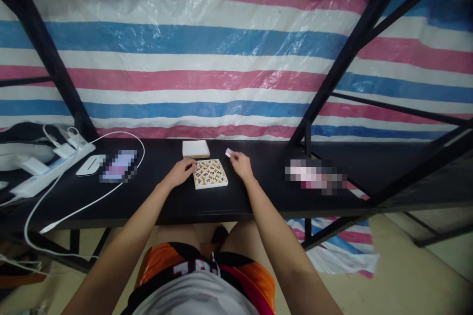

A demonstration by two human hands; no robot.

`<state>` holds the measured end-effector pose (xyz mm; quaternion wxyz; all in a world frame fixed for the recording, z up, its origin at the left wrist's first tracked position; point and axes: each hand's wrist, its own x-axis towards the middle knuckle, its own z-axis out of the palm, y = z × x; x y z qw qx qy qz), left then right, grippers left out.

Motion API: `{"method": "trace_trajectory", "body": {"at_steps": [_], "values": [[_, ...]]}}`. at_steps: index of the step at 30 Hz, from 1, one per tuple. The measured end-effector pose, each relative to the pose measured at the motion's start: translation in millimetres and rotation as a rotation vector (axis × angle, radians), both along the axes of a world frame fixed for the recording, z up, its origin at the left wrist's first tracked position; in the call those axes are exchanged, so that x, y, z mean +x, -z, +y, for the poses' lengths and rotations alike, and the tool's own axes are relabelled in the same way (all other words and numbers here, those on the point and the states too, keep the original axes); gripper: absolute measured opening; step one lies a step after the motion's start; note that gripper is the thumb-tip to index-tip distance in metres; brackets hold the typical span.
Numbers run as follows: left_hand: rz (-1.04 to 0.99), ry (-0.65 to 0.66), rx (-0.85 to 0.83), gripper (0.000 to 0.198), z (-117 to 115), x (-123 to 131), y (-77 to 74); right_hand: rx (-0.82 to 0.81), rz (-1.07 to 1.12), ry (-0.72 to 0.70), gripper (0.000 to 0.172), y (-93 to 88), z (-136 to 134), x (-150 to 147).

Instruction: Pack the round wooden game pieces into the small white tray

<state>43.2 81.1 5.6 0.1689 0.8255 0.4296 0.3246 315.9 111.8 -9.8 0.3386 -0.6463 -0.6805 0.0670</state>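
A shallow white box [211, 186] sits on the black table in front of me, filled with rows of round pale Chinese chess pieces [210, 173] marked with dark characters. My left hand [181, 172] is at the box's upper left corner, its fingers bent against the edge. To the right of the box, my right hand [242, 165] pinches a small pale pinkish-white piece [229, 152], which looks like folded paper or thin card. That hand is clear of the box. Just behind the box lies a white box lid [195, 149].
At left are a phone [118, 165], a white flat device [90, 165], a power strip [51, 170] and a looping white cable [83, 205]. A blurred-out item [314, 176] lies at right. Black metal posts [334, 78] and a striped plastic sheet [199, 78] stand behind the table [266, 197].
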Motion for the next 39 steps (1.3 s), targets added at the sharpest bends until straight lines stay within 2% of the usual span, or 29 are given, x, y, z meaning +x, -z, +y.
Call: {"method": "trace_trajectory", "body": {"at_steps": [6, 9, 11, 15, 18, 20, 24, 28, 33, 39], "values": [[0.016, -0.004, -0.008, 0.035, 0, 0, -1.7, 0.119, 0.28, -0.43, 0.022, -12.3, -10, -15], [0.014, -0.006, -0.003, 0.034, 1, 0, -1.4, 0.1, 0.352, -0.547, 0.021, -17.3, -16, -21], [0.011, -0.004, 0.003, 0.034, 1, 1, -1.1, 0.096, 0.394, -0.522, 0.025, -16.8, -16, -22], [0.026, -0.014, 0.007, 0.035, 0, 2, 0.0, 0.109, 0.34, -0.33, 0.023, -6.6, -6, -16], [0.038, -0.028, 0.0, 0.038, -1, 4, 1.3, 0.045, 0.22, -0.188, 0.022, 0.9, 0, -10], [0.037, -0.032, -0.008, 0.039, -1, 4, 1.9, -0.023, 0.217, -0.144, 0.024, 2.4, 1, -7], [0.028, -0.026, -0.011, 0.039, -2, 4, 1.7, -0.082, 0.289, -0.175, 0.032, 0.0, -3, -7], [0.033, -0.026, -0.018, 0.04, -2, 3, 1.7, -0.037, 0.333, -0.262, 0.032, 0.2, -4, -9], [0.048, -0.031, -0.02, 0.039, -2, 3, 2.6, -0.003, 0.237, -0.367, 0.032, 3.3, -6, -16], [0.098, -0.026, 0.051, 0.042, -7, 6, -1.6, 0.048, 0.216, -0.41, 0.038, 1.3, -10, -25]]}}
